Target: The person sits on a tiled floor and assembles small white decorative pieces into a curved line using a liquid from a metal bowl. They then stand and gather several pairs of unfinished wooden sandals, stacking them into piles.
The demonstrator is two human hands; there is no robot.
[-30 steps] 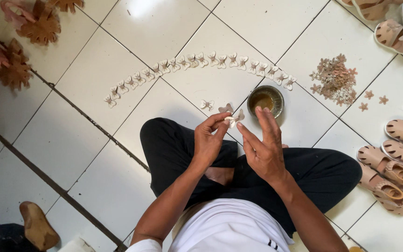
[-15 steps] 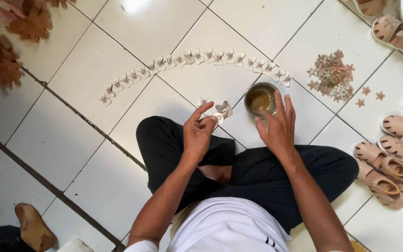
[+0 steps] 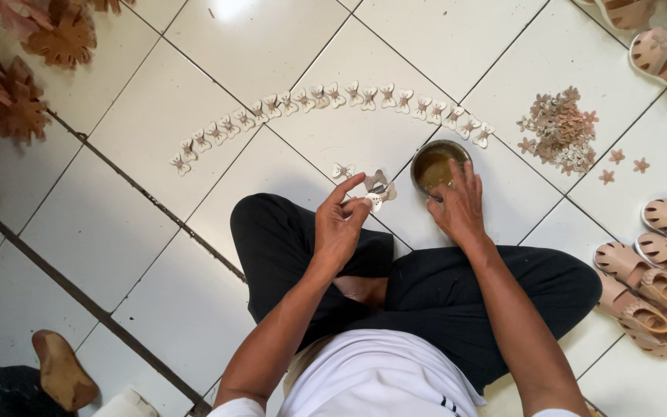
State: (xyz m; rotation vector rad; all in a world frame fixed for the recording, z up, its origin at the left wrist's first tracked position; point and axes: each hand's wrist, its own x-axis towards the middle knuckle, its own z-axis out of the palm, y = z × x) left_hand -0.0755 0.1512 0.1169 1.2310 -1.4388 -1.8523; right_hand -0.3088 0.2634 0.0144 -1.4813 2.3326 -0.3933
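Looking down from the head camera, the view showed a person seated cross-legged on a white tiled floor, in black trousers and a white shirt. The left hand was raised in front of the knees, its thumb and fingertips pinched shut on a small pale butterfly piece. Another butterfly piece lay on the floor just beyond that hand. The right hand reached forward with fingers spread, resting against the near rim of a small round metal bowl holding a yellowish-brown liquid; whether it gripped anything could not be told.

Beyond both hands, a long curved row of butterflies arched across the tiles, each piece just beside the next. To the right of the bowl sat a pile of flowers, small brown and tan cutouts, with a few loose ones near it. Tan sandals were stacked along the right edge of the floor, and more showed at the top right corner. Large orange and pink leaf shapes lay at the top left. A brown shoe sole rested at the bottom left.
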